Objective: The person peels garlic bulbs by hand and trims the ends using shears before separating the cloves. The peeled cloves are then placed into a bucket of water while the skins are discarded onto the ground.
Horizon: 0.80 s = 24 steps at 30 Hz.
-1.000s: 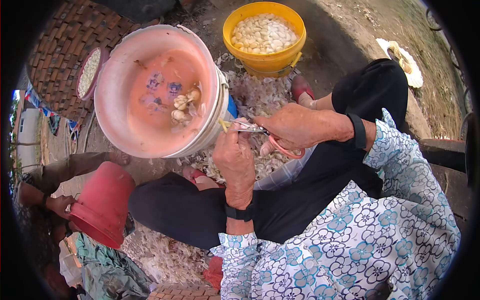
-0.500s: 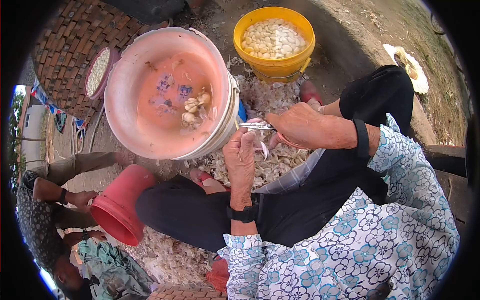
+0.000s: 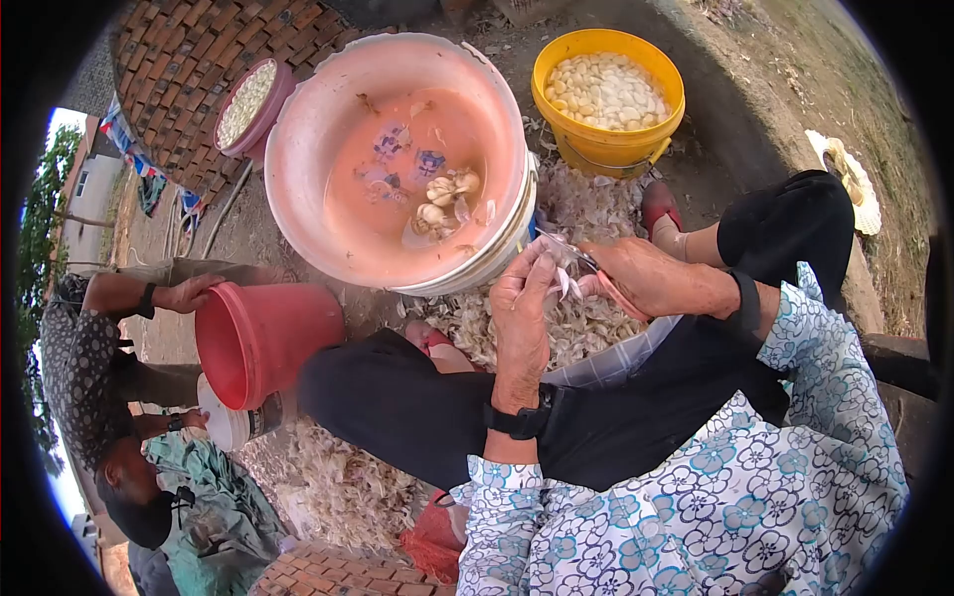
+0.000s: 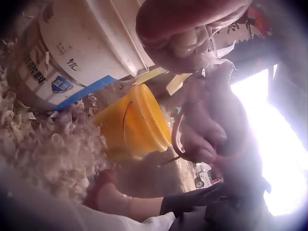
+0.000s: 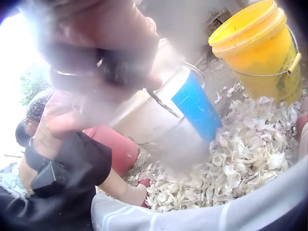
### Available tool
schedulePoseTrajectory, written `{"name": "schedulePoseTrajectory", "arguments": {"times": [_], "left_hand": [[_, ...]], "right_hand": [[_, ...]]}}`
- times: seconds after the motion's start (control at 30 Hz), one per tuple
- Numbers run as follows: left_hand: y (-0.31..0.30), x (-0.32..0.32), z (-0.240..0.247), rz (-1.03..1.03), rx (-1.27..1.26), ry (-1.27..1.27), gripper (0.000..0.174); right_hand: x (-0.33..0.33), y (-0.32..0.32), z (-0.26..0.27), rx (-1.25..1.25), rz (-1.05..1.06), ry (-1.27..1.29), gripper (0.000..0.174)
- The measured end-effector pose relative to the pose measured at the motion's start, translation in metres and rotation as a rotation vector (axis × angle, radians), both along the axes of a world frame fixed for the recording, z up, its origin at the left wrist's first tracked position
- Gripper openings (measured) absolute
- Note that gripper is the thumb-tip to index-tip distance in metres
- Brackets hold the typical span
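In the head view my left hand [image 3: 521,310] pinches a garlic bulb [image 4: 185,42], pale between thumb and fingers in the left wrist view. Close against it, my right hand [image 3: 648,278] grips scissors with orange handles [image 3: 618,294]. Their blades meet the bulb, partly hidden by the fingers; a metal blade [image 5: 162,104] shows blurred in the right wrist view. Loose whitish skin [image 3: 564,284] hangs below the fingertips. Just beyond the left hand stands a large white bucket [image 3: 475,280], pinkish inside, with water and several whole garlic bulbs [image 3: 443,204].
A yellow bucket [image 3: 594,147] of peeled cloves stands at the back, a pink tub [image 3: 282,91] of cloves at the back left. Garlic skins [image 3: 586,330] cover the ground before my legs. At left, another person [image 3: 81,343] handles a red bucket [image 3: 298,333] and a small white bucket [image 3: 227,422].
The scissors have swung from lying across the bulb's yellowish stem to pointing along my left fingers; the stem no longer shows. The other person has raised the red bucket's rim and holds a white bucket.
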State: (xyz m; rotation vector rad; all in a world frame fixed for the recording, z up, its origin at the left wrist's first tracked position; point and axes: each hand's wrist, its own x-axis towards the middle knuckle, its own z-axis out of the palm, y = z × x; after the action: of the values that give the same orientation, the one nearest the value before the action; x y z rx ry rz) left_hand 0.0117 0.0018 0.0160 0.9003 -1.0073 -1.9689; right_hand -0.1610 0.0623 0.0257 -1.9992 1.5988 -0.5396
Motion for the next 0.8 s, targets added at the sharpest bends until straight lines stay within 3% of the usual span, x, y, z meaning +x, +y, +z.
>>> {"name": "schedulePoseTrajectory", "arguments": {"times": [0.07,0.1,0.17,0.23,0.3,0.33,0.37,0.43,0.47,0.5,0.53,0.57,0.6,0.63,0.67,0.8], "left_hand": [[-0.005,0.004,-0.004,-0.006,0.0,0.054,0.025],[-0.005,0.006,-0.007,-0.009,-0.002,0.107,0.025],[-0.005,0.005,-0.011,0.045,-0.015,0.15,0.024],[-0.005,0.007,-0.006,0.138,-0.118,0.071,0.023],[-0.004,0.007,-0.008,0.118,-0.173,0.009,0.022],[-0.001,0.003,-0.006,0.138,-0.205,0.003,0.021],[0.002,0.0,-0.005,0.163,-0.242,-0.005,0.021],[0.006,-0.001,-0.004,0.124,-0.261,-0.095,0.015],[0.009,-0.001,0.002,0.14,-0.33,-0.188,0.014],[0.007,0.003,-0.004,0.132,-0.414,-0.307,0.013],[0.011,0.005,0.012,0.193,-0.544,-0.498,0.013],[0.009,0.006,-0.005,0.163,-0.434,-0.409,0.014],[0.007,0.007,-0.025,0.256,-0.796,-0.571,0.015],[0.008,0.008,-0.026,0.326,-0.966,-0.573,0.016],[0.01,0.01,-0.01,0.261,-0.656,-0.455,0.014],[0.006,0.018,-0.014,0.189,-0.488,-0.384,0.01]], "right_hand": [[0.002,-0.006,0.015,0.31,-0.017,-0.546,0.05],[0.003,-0.004,0.01,0.331,-0.03,-0.547,0.05],[0.002,-0.009,0.001,0.607,-0.116,-1.071,0.053],[0.003,-0.014,0.011,0.66,-0.161,-1.077,0.054],[0.005,-0.02,0.016,0.394,-0.203,-0.722,0.049],[0.012,-0.02,0.027,0.312,-0.254,-0.758,0.036],[0.012,-0.017,0.024,0.306,-0.252,-0.758,0.036],[0.017,-0.023,0.014,0.1,-0.23,-0.412,0.022],[0.021,-0.021,0.022,0.142,-0.256,-0.399,0.016],[0.026,-0.023,0.007,-0.018,-0.291,-0.286,0.016],[0.027,-0.024,0.008,-0.002,-0.273,-0.316,0.017],[0.029,-0.023,0.01,-0.038,-0.245,-0.306,0.017],[0.032,-0.024,0.021,0.094,-0.263,-0.335,0.017],[0.034,-0.023,0.016,-0.034,-0.198,-0.415,0.017],[0.033,-0.023,0.028,0.182,-0.231,-0.372,0.016],[0.043,-0.019,0.021,0.129,-0.192,-0.472,0.015]]}}
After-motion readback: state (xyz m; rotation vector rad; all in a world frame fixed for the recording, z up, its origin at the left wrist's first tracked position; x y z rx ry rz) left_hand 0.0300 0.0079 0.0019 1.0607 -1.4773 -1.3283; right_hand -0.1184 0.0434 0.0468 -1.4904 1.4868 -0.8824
